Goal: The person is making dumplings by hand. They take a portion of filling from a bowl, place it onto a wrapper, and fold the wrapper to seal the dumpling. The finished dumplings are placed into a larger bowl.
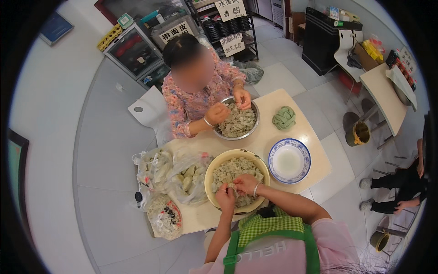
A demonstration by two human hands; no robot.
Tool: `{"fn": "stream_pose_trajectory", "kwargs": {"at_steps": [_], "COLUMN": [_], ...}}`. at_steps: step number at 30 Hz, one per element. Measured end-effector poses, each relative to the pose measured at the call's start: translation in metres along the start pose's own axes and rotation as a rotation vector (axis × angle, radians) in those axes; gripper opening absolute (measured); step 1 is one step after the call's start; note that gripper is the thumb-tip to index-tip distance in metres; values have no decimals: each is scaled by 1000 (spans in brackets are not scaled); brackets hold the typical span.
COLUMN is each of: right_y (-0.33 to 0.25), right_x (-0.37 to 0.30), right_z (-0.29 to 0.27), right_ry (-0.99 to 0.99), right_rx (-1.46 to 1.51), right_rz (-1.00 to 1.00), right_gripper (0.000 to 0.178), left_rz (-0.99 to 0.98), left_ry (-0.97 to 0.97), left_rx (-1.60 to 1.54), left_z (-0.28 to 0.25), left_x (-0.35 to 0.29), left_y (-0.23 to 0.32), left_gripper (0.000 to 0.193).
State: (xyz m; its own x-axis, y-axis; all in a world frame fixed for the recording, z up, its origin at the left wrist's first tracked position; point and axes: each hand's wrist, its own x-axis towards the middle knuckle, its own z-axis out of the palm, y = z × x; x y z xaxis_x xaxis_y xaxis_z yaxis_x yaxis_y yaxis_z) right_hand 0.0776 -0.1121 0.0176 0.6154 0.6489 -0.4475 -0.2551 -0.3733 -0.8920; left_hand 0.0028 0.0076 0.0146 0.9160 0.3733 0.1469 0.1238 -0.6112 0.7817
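My left hand [225, 198] and my right hand [247, 184] meet over a yellow enamel basin [210, 172] at the table's near edge. Their fingertips are pinched together around a small pale piece of food [232, 186], partly hidden by the fingers. Beneath them the basin is heaped with torn, pale grey-green food pieces [237, 168] whose kind I cannot make out. Just right of the basin stands a white bowl with a blue patterned rim [272, 162], holding cloudy liquid. Clear plastic bags [190, 176] with greenish lumps lie to the left.
Across the table, a person [196, 98] in a floral top works with both hands over a steel bowl [256, 123] of similar pieces. A folded green cloth [284, 118] lies at the far right of the table [315, 155]. Another person's legs [388, 194] show at right.
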Motion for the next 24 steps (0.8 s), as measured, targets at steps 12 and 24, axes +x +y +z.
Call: {"fn": "stream_pose_trajectory", "kwargs": {"at_steps": [12, 24], "right_y": [11, 28], "right_x": [16, 20], "right_z": [-14, -4], "right_ry": [334, 437], "right_rx": [88, -379], "right_rz": [-4, -103], "right_gripper": [18, 18], "left_rz": [-195, -381], "left_ry": [-62, -44], "left_rx": [-220, -689], "left_z": [-3, -8], "left_x": [-6, -3], "left_y": [-6, -16], "left_gripper": [17, 13]}}
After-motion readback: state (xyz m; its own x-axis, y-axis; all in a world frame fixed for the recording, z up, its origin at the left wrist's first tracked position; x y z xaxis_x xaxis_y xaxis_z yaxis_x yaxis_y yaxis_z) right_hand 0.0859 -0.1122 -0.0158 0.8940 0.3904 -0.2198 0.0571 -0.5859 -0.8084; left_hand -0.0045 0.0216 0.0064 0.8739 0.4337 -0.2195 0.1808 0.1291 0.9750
